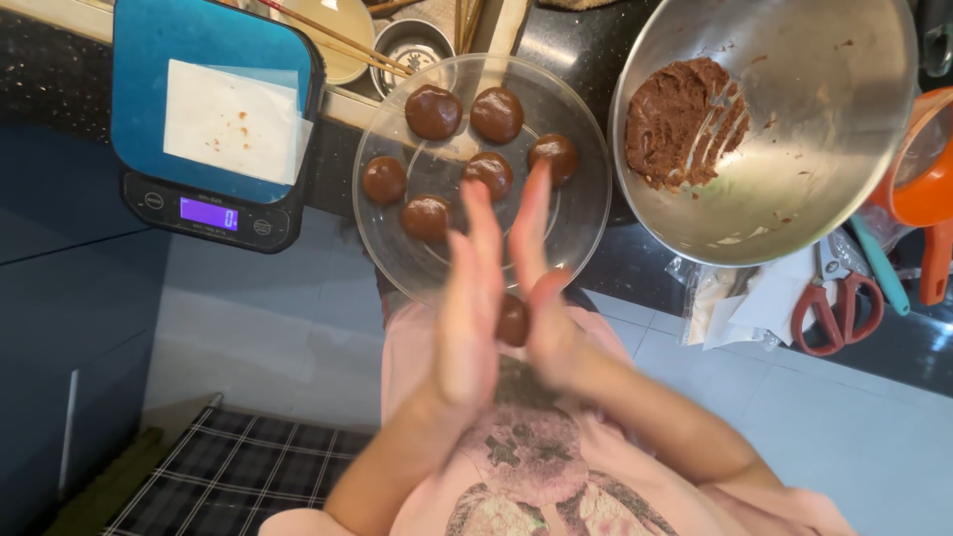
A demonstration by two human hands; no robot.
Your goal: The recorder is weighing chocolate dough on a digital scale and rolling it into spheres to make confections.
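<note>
So both hands, left hand [467,308] and right hand [541,298], are pressed flat around a brown dough ball [512,321], mostly hidden and blurry; a glass bowl [586,213] sits just beyond the fingertips.

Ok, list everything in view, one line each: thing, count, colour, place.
glass bowl: one, clear, centre of counter
finished balls: six, brown, inside the glass bowl
steel bowl: one, silver, right of the glass bowl
paste: one lump, brown, in the steel bowl
kitchen scale: one, blue top, left, white paper on it
scissors: one pair, red handles, below the steel bowl
ball being rolled: one, brown, between the palms
left hand: pressed on the ball
right hand: pressed on the ball
</note>
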